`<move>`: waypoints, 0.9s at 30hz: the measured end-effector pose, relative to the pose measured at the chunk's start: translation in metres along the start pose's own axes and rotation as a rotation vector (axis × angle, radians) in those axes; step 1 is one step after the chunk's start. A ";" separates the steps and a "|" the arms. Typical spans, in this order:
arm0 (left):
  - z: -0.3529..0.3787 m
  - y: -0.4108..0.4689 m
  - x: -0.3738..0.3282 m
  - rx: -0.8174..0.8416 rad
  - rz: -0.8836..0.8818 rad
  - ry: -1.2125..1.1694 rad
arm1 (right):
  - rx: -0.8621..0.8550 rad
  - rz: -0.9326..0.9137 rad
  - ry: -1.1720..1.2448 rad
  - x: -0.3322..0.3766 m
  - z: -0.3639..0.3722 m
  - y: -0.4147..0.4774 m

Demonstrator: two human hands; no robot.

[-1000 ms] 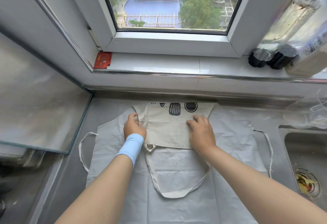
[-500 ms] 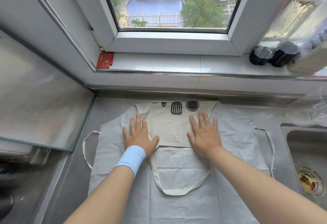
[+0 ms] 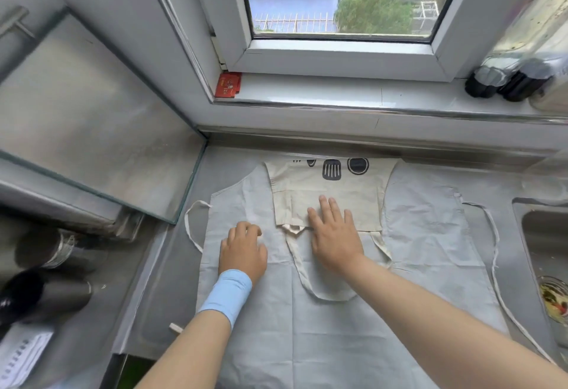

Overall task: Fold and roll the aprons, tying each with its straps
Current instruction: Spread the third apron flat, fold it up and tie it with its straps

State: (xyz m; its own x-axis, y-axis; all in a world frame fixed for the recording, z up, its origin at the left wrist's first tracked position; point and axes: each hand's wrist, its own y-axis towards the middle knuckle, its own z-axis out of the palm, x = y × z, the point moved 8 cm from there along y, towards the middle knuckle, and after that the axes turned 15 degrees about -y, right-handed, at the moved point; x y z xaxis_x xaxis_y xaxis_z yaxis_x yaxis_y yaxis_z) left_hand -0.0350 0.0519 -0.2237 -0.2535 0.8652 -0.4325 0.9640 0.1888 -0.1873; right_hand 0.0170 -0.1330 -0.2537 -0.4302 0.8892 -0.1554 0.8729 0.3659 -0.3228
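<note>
Saw a steel counter under a window, with a sink at its right end. Found a pale grey apron spread flat across that counter, its cream bib folded down onto the body, printed utensils showing along the far fold. Noted the neck strap looped on the cloth below the bib's lower edge, and a waist strap trailing off each side. Found the right hand flat on the bib's lower edge, fingers straight and slightly spread, gripping nothing. Found the left hand, blue wristband behind it, on the grey cloth just left of the bib, fingers curled with tips down; could not tell whether any cloth was pinched. Spotted a small red card on the sill.
</note>
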 end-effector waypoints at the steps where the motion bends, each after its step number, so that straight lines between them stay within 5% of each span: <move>1: 0.005 -0.014 0.013 0.064 -0.005 0.017 | 0.025 0.008 0.008 0.014 -0.001 -0.010; 7: 0.034 -0.038 0.062 0.435 -0.031 0.193 | 0.186 -0.037 0.109 0.071 0.025 -0.030; 11: 0.016 -0.016 0.073 0.357 -0.115 0.124 | 0.177 -0.015 0.157 0.068 0.014 -0.009; 17: -0.024 -0.067 0.108 0.007 -0.323 -0.094 | -0.102 -0.001 0.070 0.089 0.002 -0.056; 22: -0.020 -0.124 0.146 0.116 -0.616 -0.118 | -0.214 -0.056 0.042 0.121 0.012 -0.109; 27: -0.011 -0.139 0.153 0.200 -0.574 -0.175 | -0.166 -0.073 0.032 0.142 0.028 -0.140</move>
State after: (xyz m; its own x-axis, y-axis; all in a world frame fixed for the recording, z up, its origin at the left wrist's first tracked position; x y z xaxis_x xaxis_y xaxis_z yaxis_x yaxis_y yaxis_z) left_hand -0.2069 0.1632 -0.2540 -0.7517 0.5597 -0.3489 0.6410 0.4955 -0.5862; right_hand -0.1725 -0.0659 -0.2566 -0.4888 0.8659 -0.1061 0.8666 0.4679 -0.1735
